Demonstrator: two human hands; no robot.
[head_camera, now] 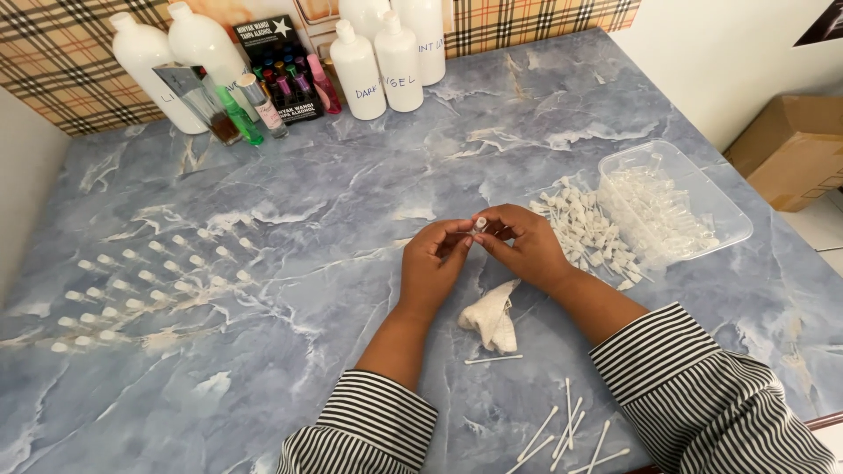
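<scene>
Marble table point(351, 193), and both hands meet mid-table: left hand point(433, 263) and right hand point(525, 246) pinch a tiny vial point(479, 226) between fingertips, upright, cap pile point(590, 230) just right.

Both forearms reach forward from striped sleeves pushed back above the wrists, converging toward the middle. The left hand point(432, 263) is held knuckles up, its fingers curled inward and its fingertips meeting those of the other hand. The right hand point(525, 244) comes in from the right, wrist bent slightly, with thumb and forefinger pinched together at the point where the two hands touch. Both hands are raised a little off the surface, close together, fingers bent and not spread.
</scene>
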